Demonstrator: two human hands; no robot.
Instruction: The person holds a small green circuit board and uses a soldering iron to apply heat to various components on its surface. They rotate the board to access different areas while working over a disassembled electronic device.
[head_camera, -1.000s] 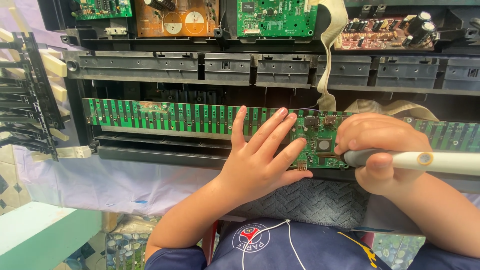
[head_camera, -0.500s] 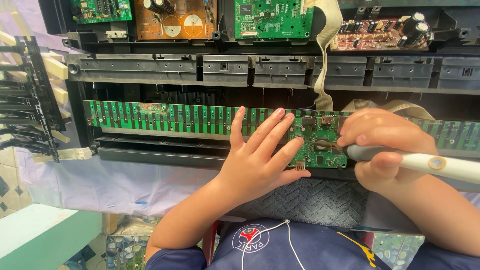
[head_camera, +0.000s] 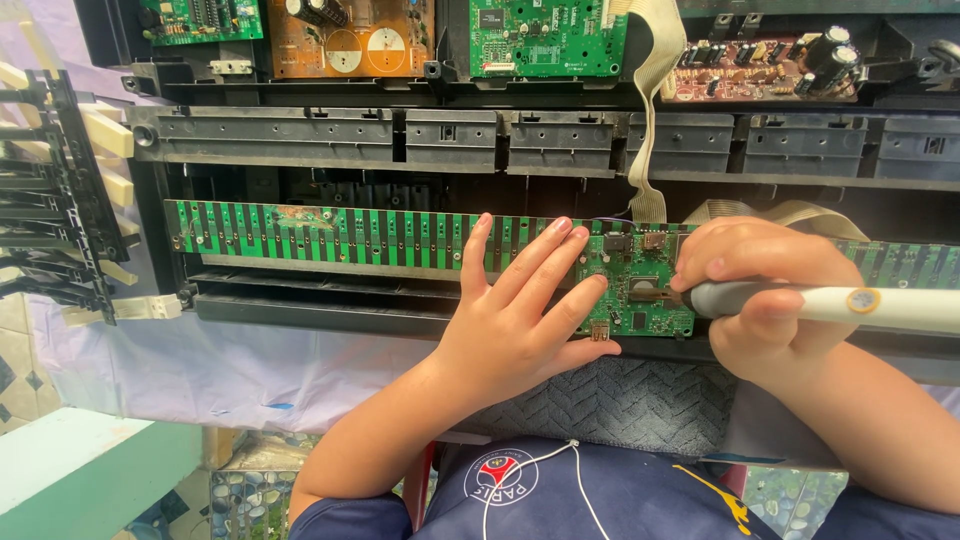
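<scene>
right hand (head_camera: 765, 300) edges left since a second ago, tool tip now on the board | fingers curled tight round the white-handled tool (head_camera: 850, 305) | left hand (head_camera: 520, 310) lies flat, fingers spread, pressing the long green circuit board (head_camera: 330, 235) in the black chassis (head_camera: 300, 135)

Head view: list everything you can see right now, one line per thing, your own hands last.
Long contact-strip circuit board: 1, green, across the middle of the open black chassis.
Small circuit boards: 4, two green, one orange, one reddish, top row.
Ribbon cable: 1, beige, hanging from the top to the long board.
Key assembly: 1, black frame with cream keys, left edge.
Mat: 1, grey, under the chassis front.
Soldering iron: 1, white handle with grey grip.
Left hand: flat on the long board.
Right hand: wrapped around the iron.
</scene>
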